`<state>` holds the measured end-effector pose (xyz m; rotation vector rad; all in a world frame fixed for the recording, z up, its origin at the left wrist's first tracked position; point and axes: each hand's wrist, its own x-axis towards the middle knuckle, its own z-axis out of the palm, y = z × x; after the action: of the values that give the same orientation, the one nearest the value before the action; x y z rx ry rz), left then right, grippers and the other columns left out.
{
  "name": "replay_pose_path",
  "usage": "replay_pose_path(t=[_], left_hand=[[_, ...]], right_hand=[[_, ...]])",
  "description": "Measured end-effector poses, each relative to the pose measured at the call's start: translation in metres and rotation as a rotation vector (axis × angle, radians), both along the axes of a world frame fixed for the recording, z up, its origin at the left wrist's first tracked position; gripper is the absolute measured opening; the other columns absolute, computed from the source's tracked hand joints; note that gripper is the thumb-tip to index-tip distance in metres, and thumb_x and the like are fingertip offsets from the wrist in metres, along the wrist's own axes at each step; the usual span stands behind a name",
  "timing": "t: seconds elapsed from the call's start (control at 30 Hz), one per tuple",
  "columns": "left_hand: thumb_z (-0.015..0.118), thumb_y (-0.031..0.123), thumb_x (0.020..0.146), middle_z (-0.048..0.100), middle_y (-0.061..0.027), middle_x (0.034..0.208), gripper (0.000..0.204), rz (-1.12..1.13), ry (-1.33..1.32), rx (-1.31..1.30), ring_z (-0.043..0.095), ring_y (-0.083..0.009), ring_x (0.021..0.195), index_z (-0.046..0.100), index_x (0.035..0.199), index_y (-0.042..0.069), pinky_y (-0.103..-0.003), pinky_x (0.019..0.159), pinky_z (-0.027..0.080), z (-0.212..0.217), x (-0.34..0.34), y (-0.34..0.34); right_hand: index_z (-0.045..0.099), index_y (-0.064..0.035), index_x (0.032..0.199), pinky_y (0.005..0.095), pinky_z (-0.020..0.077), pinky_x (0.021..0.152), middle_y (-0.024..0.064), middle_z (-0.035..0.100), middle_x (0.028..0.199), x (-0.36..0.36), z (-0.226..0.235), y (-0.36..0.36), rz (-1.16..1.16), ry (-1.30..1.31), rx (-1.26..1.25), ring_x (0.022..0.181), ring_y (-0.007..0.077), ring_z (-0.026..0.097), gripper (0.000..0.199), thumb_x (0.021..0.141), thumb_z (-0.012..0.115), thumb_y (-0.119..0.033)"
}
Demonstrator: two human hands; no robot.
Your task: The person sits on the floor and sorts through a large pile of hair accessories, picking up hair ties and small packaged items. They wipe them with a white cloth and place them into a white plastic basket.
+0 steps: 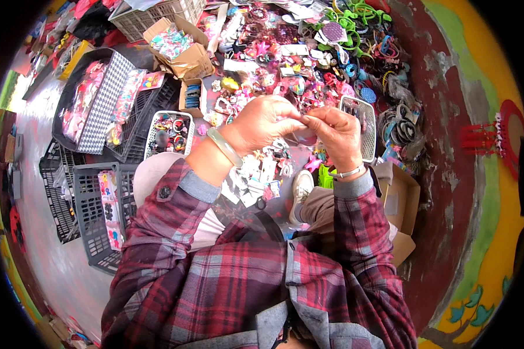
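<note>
While our left hand meets right hand left of right basket, right nearer, we pinch; on what, cannot tell.

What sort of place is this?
Probably a stockroom or stall for hair accessories and trinkets: a dense spread of small colourful trinkets, what look like green headbands, and a dark plastic crate standing to the left.

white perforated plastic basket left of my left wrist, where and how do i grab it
On the white perforated plastic basket, the right rim seems best, the left hand coming from above and right: its open top exposes that edge, while a black slatted plastic crate lies close on its left and the pale-trousered left knee by its near edge.
</note>
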<state>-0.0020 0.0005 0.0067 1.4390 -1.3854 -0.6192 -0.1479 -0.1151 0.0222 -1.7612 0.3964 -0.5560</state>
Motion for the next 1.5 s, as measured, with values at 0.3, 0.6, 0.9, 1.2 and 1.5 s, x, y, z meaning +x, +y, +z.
replay_pose_path(t=[0.3,0.6,0.9,1.2,1.5], left_hand=[[0.061,0.017,0.08,0.061,-0.0073,0.069,0.015,-0.007,0.135,-0.022,0.058,-0.0134,0.062,0.065,0.079,0.002,-0.026,0.058,0.044,0.004,0.005,0.008],[0.056,0.012,0.084,0.062,-0.0041,0.074,0.014,0.016,0.121,0.042,0.055,-0.0086,0.067,0.064,0.084,0.0,-0.023,0.06,0.043,0.02,0.007,0.016],[0.054,0.011,0.086,0.063,-0.0048,0.078,0.014,-0.027,0.363,-0.021,0.058,-0.0105,0.076,0.061,0.08,0.0,-0.025,0.07,0.046,0.023,0.004,0.019],[0.05,0.017,0.089,0.062,-0.004,0.077,0.023,-0.007,0.503,-0.066,0.057,-0.0091,0.075,0.062,0.081,0.0,-0.024,0.071,0.045,0.011,0.01,0.01],[0.052,0.017,0.088,0.063,-0.007,0.081,0.02,0.038,0.508,-0.037,0.059,-0.0121,0.078,0.062,0.084,-0.001,-0.026,0.073,0.045,0.0,0.012,0.003]], right_hand=[[0.065,0.0017,0.081,0.0215,0.0427,0.064,0.0039,0.062,0.076,-0.006,0.01,-0.01,0.034,-0.102,0.183,0.071,0.0089,0.055,0.007,0.078,0.063,-0.004],[0.066,-0.0008,0.081,0.0205,0.0408,0.064,0.0015,0.062,0.074,-0.012,0.004,-0.022,-0.067,-0.128,0.24,0.068,0.007,0.053,0.007,0.077,0.064,-0.006],[0.065,0.0012,0.084,0.0246,0.0425,0.072,0.0057,0.064,0.079,-0.014,0.001,-0.02,0.017,-0.206,0.482,0.074,0.0103,0.056,0.013,0.08,0.063,-0.011],[0.065,0.0015,0.086,0.0212,0.0413,0.056,0.0013,0.06,0.069,-0.009,0.003,-0.017,-0.043,-0.019,0.488,0.06,0.0077,0.053,0.022,0.084,0.059,-0.019],[0.064,0.0017,0.077,0.0208,0.0396,0.055,0.0009,0.057,0.065,-0.007,0.013,-0.017,-0.173,0.097,0.224,0.058,0.0078,0.051,0.015,0.08,0.059,-0.012]])
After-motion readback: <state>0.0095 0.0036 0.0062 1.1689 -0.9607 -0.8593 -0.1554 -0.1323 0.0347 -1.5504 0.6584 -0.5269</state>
